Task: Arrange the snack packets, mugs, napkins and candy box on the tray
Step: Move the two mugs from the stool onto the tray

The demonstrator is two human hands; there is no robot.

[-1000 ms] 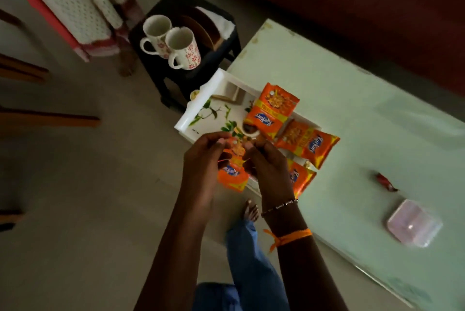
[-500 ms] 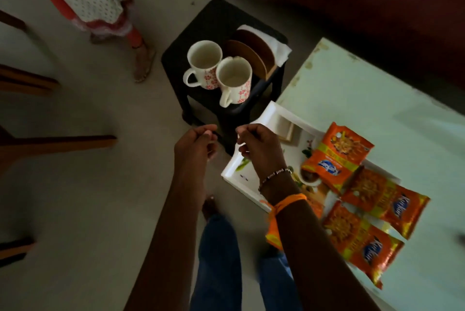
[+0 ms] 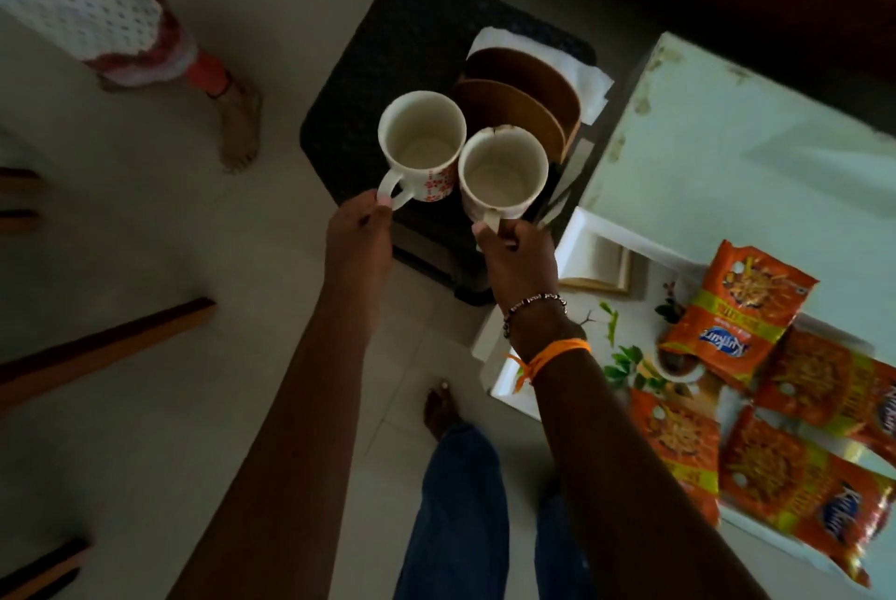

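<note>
Two white mugs with red flower print stand side by side on a black stool point(image 3: 388, 46). My left hand point(image 3: 361, 230) pinches the handle of the left mug point(image 3: 421, 144). The handle of the right mug point(image 3: 503, 172) is gripped by my right hand point(image 3: 521, 255). Behind the mugs a brown wooden holder point(image 3: 521, 90) keeps white napkins point(image 3: 579, 75). To the right, a white leaf-print tray point(image 3: 514, 381) lies on the pale green table point(image 3: 727, 153) with several orange snack packets point(image 3: 737, 313) spread over it. No candy box is in view.
Another person's leg and bare foot point(image 3: 237, 133) stand on the floor left of the stool. Wooden furniture legs point(image 3: 102, 347) reach in from the left edge. My own legs and foot point(image 3: 441, 410) are below, between stool and table.
My hands left the snack packet on the tray and moved left and forward to the stool. They have closed on the two mug handles. The view has swung toward the stool.
</note>
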